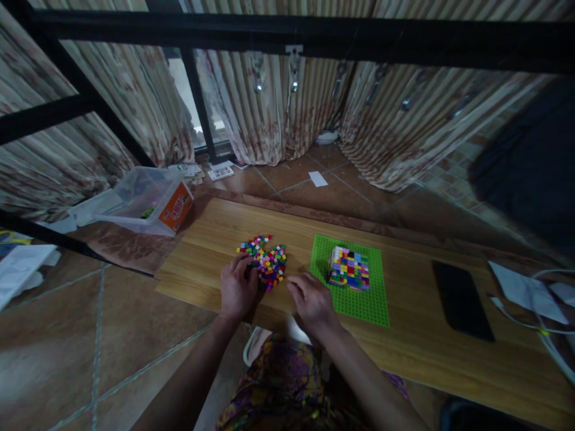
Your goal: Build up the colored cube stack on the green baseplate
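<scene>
The left hand rests palm-down on the wooden tabletop, its fingers spread loosely and touching the near-left edge of a loose pile of small coloured bricks, apparently to sort through them; they grip nothing that shows. The right hand lies just right of that pile, fingers curled inward with the tips near the pile's lower edge; whether they pinch a brick cannot be told, since the tips are turned away and blurred. Just beyond the right fingers sits a green baseplate, flat on the tabletop, carrying a partly built block of multicoloured bricks near its far-left part, close enough to the pile that pieces can pass over easily. Farther right of the right fingers a dark phone lies flat, with papers and a white cable past it. Left of the left fingers, off the tabletop on the floor, a clear plastic tub with an orange label lies tilted.
</scene>
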Tool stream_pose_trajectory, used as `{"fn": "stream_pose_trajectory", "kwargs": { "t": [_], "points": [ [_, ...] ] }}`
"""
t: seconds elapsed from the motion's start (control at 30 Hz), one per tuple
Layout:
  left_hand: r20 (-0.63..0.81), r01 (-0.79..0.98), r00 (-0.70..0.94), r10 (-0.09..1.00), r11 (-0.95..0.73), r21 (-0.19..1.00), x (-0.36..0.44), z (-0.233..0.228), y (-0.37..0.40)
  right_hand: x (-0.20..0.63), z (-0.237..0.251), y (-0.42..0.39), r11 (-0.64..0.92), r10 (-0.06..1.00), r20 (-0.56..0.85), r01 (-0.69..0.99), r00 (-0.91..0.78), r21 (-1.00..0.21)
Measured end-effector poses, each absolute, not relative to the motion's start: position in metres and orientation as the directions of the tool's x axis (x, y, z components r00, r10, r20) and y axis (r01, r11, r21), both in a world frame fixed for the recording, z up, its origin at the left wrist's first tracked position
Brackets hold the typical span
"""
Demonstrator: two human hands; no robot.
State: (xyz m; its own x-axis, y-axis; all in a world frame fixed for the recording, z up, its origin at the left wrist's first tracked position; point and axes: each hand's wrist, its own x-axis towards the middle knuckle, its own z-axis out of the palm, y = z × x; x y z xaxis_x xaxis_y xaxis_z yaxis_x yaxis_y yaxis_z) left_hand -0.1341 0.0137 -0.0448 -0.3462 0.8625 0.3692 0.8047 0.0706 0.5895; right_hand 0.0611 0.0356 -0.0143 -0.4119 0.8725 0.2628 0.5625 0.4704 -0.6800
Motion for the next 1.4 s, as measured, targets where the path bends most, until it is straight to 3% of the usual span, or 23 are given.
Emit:
{"fn": "stream_pose_trajectory", "kwargs": {
  "t": [0.23, 0.37, 0.6, 0.87, 0.97, 1.17, 1.4],
  "points": [
    [0.383, 0.816, -0.320, 0.867, 0.047, 0.576, -0.137, -0.045, 0.015, 0.129, 0.016, 0.052, 0.291, 0.955, 0.275, 0.499, -0.107, -0.817],
    [0.390, 0.822, -0.313, 0.866, 0.041, 0.568, -0.137, -0.045, 0.015, 0.157, 0.013, 0.083, 0.217, 0.960, 0.279, 0.555, 0.029, -0.803],
    [0.385, 0.817, -0.330, 0.862, 0.056, 0.575, -0.137, -0.047, 0.016, 0.163, -0.007, 0.117, 0.293, 0.937, 0.349, 0.608, -0.028, -0.737],
    [0.389, 0.823, -0.326, 0.861, 0.056, 0.565, -0.137, -0.049, 0.016, 0.164, -0.019, 0.133, 0.259, 0.957, 0.289, 0.515, -0.022, -0.817],
    [0.393, 0.825, -0.321, 0.861, 0.051, 0.563, -0.137, -0.048, 0.015, 0.163, -0.020, 0.134, 0.216, 0.974, 0.225, 0.443, -0.033, -0.870],
    [0.386, 0.818, -0.321, 0.865, 0.048, 0.574, -0.136, -0.046, 0.015, 0.161, -0.013, 0.130, -0.015, 1.000, -0.019, 0.314, -0.010, -0.949],
    [0.394, 0.820, -0.317, 0.863, 0.040, 0.571, -0.136, -0.047, 0.015, 0.165, -0.014, 0.130, -0.071, 0.997, -0.079, 0.266, -0.022, -0.961]
  ]
}}
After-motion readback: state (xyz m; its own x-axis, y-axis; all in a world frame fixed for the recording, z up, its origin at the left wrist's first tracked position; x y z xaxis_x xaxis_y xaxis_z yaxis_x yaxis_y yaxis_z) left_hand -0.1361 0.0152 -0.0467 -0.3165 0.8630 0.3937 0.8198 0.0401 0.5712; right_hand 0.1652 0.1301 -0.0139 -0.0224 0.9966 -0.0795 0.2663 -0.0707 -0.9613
